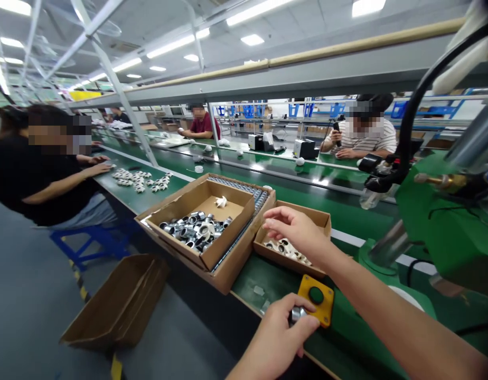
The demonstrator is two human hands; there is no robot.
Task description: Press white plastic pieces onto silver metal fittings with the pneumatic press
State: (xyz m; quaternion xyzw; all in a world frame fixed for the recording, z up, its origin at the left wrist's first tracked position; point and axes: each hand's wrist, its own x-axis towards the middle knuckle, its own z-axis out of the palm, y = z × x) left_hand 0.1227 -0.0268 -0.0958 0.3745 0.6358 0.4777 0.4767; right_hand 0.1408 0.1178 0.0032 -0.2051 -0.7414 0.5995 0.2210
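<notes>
My left hand (278, 332) holds a silvery metal ring (297, 315) between thumb and fingers, beside a yellow plate (325, 305) with a round hole. Above a small cardboard box (326, 221) of white parts (289, 249), my right hand (293, 227) hovers with its fingers curved and apart, nothing visible in them. To the left, a cardboard tray (244, 211) holds many metal rings (192, 232) and a white part (221, 201). This tray sits on a larger box (224, 279) lined with rows of metal rings.
A green machine (458, 211) stands at the right. An open cardboard box (117, 301) lies lower left, near a blue stool (85, 243). White parts (137, 178) lie on the green bench at a seated person's hands. Other people sit across the bench.
</notes>
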